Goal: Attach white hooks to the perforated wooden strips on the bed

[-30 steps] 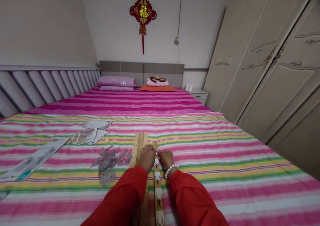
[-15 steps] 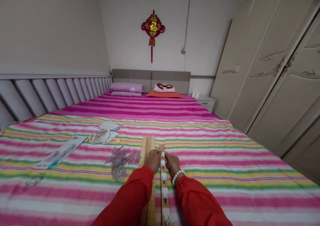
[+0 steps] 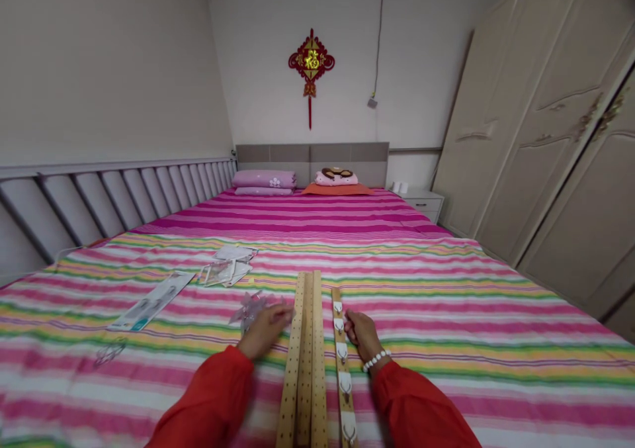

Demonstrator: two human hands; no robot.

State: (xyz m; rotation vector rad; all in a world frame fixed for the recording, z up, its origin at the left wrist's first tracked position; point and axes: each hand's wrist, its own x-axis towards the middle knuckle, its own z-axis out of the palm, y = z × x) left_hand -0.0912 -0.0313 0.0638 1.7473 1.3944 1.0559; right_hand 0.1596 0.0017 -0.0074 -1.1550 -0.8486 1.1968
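Note:
My left hand (image 3: 262,332) lies to the left of the two perforated wooden strips (image 3: 305,362), with its fingers stretched out over a small pile of clear plastic hooks (image 3: 249,306). My right hand (image 3: 362,332), with a white bead bracelet on its wrist, has its fingers curled against the narrow wooden strip with white hooks (image 3: 341,362), near the strip's far end. All the strips lie lengthwise on the striped bedsheet (image 3: 446,315). Both of my sleeves are red.
Packaging cards (image 3: 225,269) and a long flat package (image 3: 151,300) lie on the bed to the left. A clear wrapper (image 3: 109,353) is nearer the left edge. Pillows (image 3: 262,180) are at the headboard, a wardrobe (image 3: 546,157) stands on the right, and a padded rail (image 3: 99,203) on the left.
My left hand has left the hook strip and moved left across the perforated strips to the pile of clear hooks. My right hand stays on the hook strip. The view has shifted.

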